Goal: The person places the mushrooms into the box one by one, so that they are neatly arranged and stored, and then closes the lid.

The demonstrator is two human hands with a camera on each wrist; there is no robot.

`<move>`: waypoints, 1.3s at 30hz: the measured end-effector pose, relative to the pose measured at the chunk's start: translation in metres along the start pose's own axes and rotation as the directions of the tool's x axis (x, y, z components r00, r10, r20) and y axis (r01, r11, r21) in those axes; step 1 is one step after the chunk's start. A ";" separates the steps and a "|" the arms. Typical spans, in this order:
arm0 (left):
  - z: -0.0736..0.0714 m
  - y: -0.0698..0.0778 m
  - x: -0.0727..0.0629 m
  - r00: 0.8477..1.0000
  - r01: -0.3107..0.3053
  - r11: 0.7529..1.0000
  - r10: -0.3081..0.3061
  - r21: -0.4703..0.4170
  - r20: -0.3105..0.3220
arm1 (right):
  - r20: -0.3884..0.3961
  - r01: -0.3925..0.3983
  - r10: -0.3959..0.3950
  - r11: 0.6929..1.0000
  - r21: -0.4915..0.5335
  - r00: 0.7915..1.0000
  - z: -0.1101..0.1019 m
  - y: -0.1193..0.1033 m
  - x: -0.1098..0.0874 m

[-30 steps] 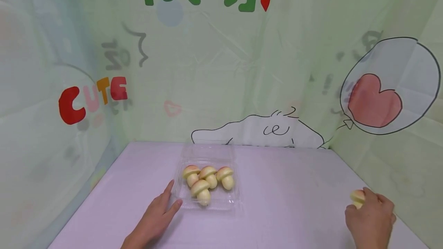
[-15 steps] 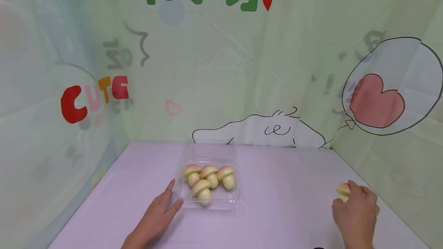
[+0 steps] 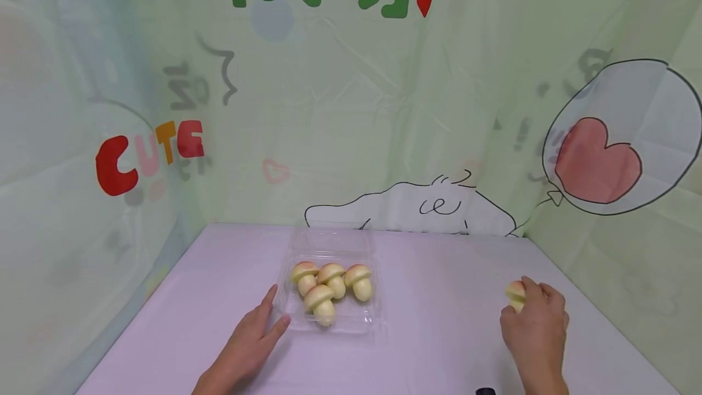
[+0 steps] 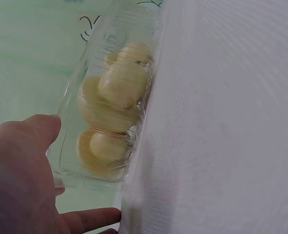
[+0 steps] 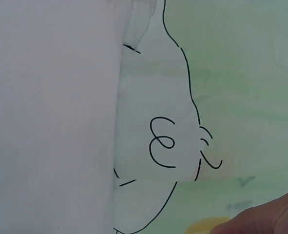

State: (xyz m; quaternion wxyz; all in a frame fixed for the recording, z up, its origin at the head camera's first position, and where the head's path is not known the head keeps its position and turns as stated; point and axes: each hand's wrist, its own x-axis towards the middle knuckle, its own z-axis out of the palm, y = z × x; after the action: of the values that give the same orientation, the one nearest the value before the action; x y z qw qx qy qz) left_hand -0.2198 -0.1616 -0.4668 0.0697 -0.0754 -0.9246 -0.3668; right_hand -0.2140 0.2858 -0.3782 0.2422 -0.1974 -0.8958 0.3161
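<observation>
My right hand [image 3: 534,329] pinches a toy mushroom [image 3: 514,292] with a pinkish-yellow cap over the right part of the table. In the right wrist view only part of that hand [image 5: 270,217] and the mushroom's yellow edge [image 5: 207,226] show at the bottom. A clear plastic box [image 3: 356,325] with its lid raised at the back holds several similar mushrooms [image 3: 323,311]. At the box's left front corner lies my left hand [image 3: 249,337], fingers extended and thumb spread. The left wrist view shows its thumb [image 4: 47,127] at the box wall [image 4: 68,105].
The lilac table [image 3: 439,322] is enclosed by pale green printed curtains [image 3: 351,108] at the back and sides. A small black object [image 3: 485,391] pokes in at the bottom edge, mostly cut off.
My right hand has moved left across the table with the mushroom in its fingers. The black object has come into view at the bottom. My left hand and the box stay put.
</observation>
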 end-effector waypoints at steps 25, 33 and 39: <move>-0.002 0.001 -0.001 1.000 0.017 1.000 -0.017 -0.014 0.006 | 0.006 0.172 -0.172 0.984 0.043 0.985 0.028 -0.044 -0.024; -0.001 0.000 -0.001 1.000 0.017 1.000 -0.017 -0.005 0.000 | -0.003 0.239 -0.240 0.967 0.084 0.971 0.038 -0.059 -0.029; -0.002 0.001 -0.001 1.000 0.006 1.000 -0.006 -0.004 0.000 | -0.008 0.268 -0.268 0.959 0.096 0.963 0.043 -0.065 -0.033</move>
State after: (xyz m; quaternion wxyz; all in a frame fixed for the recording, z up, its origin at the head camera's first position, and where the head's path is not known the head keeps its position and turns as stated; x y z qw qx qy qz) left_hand -0.2186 -0.1623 -0.4646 0.0684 -0.0726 -0.9240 -0.3691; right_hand -0.2245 0.2019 -0.3753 0.2896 -0.0616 -0.8987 0.3236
